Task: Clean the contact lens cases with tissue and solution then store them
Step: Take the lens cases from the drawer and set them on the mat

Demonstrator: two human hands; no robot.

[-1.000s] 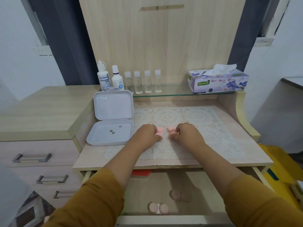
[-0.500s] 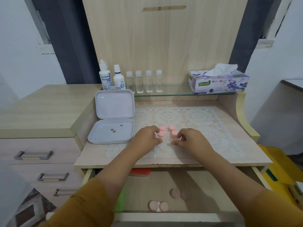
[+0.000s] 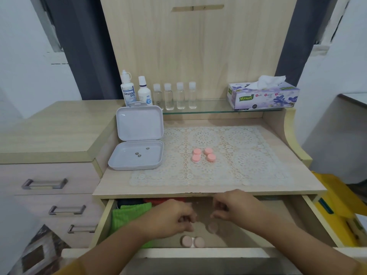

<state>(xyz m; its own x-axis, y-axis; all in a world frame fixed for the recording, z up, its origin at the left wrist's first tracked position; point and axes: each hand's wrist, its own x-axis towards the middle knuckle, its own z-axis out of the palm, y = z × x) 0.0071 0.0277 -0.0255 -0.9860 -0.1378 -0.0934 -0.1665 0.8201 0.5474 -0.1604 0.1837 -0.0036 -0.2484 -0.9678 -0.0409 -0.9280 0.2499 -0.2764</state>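
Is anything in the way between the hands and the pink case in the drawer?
Nothing visible blocks it. The left hand and right hand hover inside the open drawer, just above the pink case lying near the front edge.

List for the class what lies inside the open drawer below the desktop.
In the drawer: a pink lens case near the front, another behind it, a green cloth at left. Both hands and the desktop hide the rest.
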